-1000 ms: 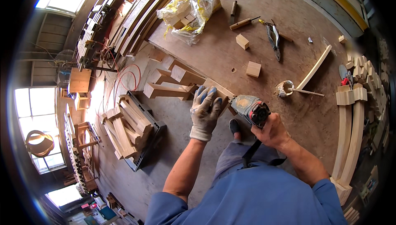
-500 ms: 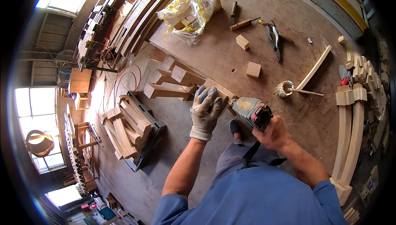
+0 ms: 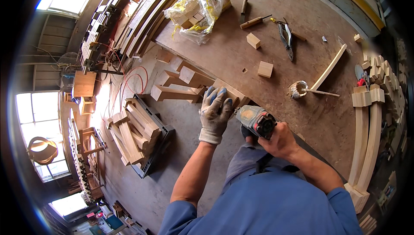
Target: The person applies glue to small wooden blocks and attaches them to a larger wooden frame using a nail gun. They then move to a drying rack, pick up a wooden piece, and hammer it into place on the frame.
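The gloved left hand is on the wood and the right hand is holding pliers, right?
Not quite: the right hand holds a power tool, not the pliers; those lie on the table, as the head view shows. The gloved left hand is indeed on the wood.

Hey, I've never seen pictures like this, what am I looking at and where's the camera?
This is a blue-shirted person seen from a wide fisheye camera worn on the head, looking down; that lens bends straight edges. The left hand, gloved in off-white with blue patches, rests on a pale wooden piece. The bare right hand holds a grey-and-black power tool near that wood. On the flat brown worktop lie metal pliers, small pale wooden blocks, and a crumpled clear plastic bag.
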A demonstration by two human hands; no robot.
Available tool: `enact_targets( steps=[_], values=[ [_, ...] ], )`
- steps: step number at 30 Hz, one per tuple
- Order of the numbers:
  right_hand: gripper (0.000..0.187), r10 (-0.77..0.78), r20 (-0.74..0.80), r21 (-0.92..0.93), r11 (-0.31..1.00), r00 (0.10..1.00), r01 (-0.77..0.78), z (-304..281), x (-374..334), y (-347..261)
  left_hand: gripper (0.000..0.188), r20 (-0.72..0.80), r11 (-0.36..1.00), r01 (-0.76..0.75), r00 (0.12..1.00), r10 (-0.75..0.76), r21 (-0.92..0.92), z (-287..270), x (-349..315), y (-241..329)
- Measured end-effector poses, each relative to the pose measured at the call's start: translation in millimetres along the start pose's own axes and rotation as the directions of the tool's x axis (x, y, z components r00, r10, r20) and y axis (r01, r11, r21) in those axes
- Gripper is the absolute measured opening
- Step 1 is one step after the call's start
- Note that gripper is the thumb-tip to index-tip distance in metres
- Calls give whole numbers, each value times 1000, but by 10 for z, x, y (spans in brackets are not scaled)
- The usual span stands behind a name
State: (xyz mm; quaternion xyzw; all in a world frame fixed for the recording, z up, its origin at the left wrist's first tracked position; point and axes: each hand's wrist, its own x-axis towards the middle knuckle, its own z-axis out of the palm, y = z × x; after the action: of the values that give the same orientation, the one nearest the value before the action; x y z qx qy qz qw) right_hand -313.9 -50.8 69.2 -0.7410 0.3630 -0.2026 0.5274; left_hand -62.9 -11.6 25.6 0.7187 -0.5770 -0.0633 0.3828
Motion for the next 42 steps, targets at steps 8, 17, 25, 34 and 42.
enact_targets(
  steps=[8,17,25,34,42],
  values=[
    [24,9,13,-22,1000,1000,-9,-17,19,-36,33,-10,1000,-12,1000,12,-2,10,-10,-18],
    [16,-12,-15,-73,997,1000,11,-233,-164,-86,33,13,1000,-16,1000,16,12,-26,4,10],
    [21,298,-206,-96,942,932,-322,-547,-529,352,60,51,996,-69,997,66,60,-58,23,41],
    [34,481,-293,-372,738,826,-563,-846,-746,837,104,355,965,-136,934,49,225,-275,37,40],
    [38,554,-268,-400,681,788,-614,-848,-794,992,87,538,974,-153,842,41,165,-550,123,2]
  ],
)
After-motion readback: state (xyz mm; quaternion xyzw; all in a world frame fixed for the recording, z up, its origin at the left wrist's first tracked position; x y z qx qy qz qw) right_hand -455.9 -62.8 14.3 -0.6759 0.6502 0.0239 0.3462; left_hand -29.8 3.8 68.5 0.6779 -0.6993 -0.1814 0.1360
